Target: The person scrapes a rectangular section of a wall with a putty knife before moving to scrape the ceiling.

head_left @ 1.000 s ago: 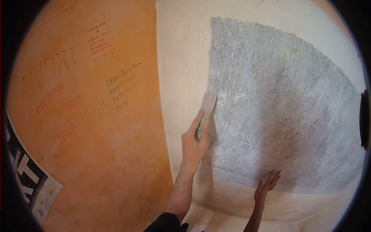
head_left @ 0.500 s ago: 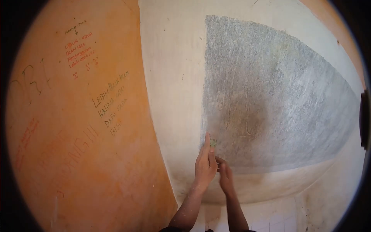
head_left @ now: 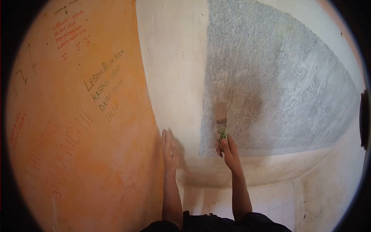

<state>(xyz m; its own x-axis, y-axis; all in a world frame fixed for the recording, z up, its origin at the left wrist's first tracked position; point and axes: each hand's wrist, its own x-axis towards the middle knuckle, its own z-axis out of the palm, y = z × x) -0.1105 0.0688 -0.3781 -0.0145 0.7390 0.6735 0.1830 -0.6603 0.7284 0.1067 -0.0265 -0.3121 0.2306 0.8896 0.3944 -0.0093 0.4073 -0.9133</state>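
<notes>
My right hand [head_left: 230, 155] is closed round the green handle of a putty knife [head_left: 221, 114], its wide blade pointing up. That blade overlaps the lower left part of a rough grey patch [head_left: 286, 73] on the pale wall. To the left, my left hand [head_left: 169, 151] is raised with fingers stretched out and nothing in it. It is at the corner where the pale wall [head_left: 174, 65] meets an orange wall [head_left: 127, 162], and its shadow falls just beside it.
Handwriting [head_left: 105, 83] in dark and red marker covers parts of the orange wall. Below the grey patch runs a band of bare pale wall, with white tiles [head_left: 276, 212] lower down. A dark object [head_left: 365, 120] shows at the far right edge.
My hands, close together at the patch's left edge before, are now apart. The left moved left to the corner; the right now shows the putty knife. The view has tilted down.
</notes>
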